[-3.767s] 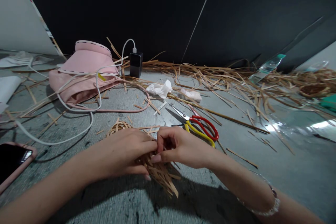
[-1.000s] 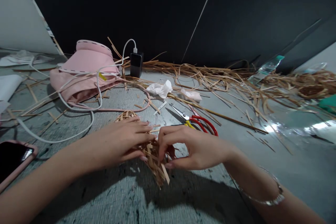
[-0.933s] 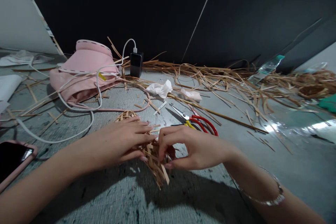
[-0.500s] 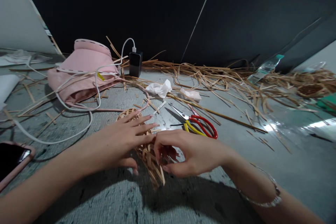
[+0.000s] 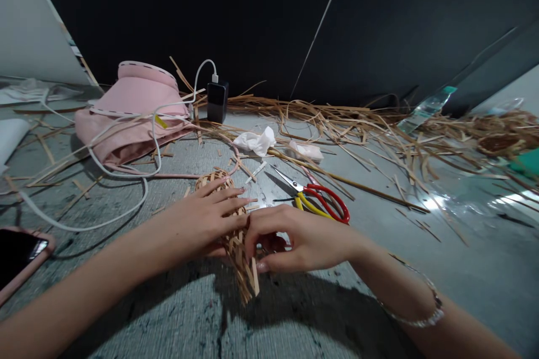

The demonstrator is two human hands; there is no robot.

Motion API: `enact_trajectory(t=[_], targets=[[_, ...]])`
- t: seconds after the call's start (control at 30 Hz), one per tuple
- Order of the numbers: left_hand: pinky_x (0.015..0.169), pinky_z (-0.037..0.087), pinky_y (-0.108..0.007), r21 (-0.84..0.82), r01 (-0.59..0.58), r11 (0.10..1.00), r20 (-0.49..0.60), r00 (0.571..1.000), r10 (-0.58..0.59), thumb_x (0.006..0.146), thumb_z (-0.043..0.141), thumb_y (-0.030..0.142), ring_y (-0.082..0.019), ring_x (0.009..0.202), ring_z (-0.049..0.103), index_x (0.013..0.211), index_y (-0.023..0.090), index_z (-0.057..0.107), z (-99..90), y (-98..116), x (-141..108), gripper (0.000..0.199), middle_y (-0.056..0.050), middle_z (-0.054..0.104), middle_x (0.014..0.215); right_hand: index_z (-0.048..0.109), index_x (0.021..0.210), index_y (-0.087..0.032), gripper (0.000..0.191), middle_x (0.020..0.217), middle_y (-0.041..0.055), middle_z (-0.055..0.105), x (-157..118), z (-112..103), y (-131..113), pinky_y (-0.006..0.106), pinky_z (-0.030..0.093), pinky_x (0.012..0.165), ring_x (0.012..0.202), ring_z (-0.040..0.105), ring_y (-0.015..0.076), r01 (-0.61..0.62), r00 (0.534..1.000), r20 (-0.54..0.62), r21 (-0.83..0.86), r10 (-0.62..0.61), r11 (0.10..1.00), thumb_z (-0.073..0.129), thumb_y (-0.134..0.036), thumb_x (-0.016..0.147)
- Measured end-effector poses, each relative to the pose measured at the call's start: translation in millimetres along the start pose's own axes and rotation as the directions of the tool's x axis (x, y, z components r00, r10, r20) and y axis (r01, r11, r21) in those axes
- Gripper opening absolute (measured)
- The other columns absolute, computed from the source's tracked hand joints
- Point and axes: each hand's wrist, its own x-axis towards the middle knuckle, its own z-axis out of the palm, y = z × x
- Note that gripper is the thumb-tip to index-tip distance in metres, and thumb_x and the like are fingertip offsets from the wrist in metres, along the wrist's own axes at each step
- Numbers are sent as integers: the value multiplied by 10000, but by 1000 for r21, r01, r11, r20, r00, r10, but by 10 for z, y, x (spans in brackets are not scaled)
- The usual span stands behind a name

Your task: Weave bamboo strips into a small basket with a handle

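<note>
A narrow woven piece of flat tan strips [image 5: 236, 255], with loose strip ends at its near end, lies under my hands. My left hand [image 5: 206, 214] stretches its fingers across the top of the weave, its thumb tucked low against the left side. On the other side my right hand [image 5: 301, 238] is curled, thumb and index finger pinching a pale strip [image 5: 255, 277] near the loose ends. Much of the weave's middle is hidden by my left hand. Beyond my right hand lie scissors [image 5: 314, 193] with red and yellow handles, blades apart.
A pink sun visor [image 5: 138, 90], white cable [image 5: 154, 146] and black power bank [image 5: 218, 102] stand at the back left. A phone [image 5: 19, 258] lies at the left edge. Loose strips [image 5: 337, 120], crumpled tissue [image 5: 256, 141], a long thin stick [image 5: 357, 182] and a plastic bottle [image 5: 427, 109] lie farther back.
My left thumb has drawn in against the weave's side. The woven piece has shifted slightly, and my right hand has moved a little left and away from me, still pinching.
</note>
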Motion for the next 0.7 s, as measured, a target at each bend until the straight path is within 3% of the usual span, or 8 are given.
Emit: enact_trajectory(t=[0.4,0.7], targets=[[1092,180,-447,21,-12,1000,40,999,11,824,634,451,-286,1238,475,1256,212,453,-54,24,17,526,-79,556,1335,587,862,-118,79,828,38,593,2,5,31,184,418,547,617,457,74,20,1000,16,23,-21,1000,590,-177,810],[1123,155,-407,-10,-17,1000,-35,999,17,781,685,448,-262,1240,477,1214,207,492,-23,11,3,532,-70,572,1319,583,834,-139,86,783,15,585,24,34,-59,193,421,572,642,464,86,46,999,-8,-82,-47,996,579,-120,750]])
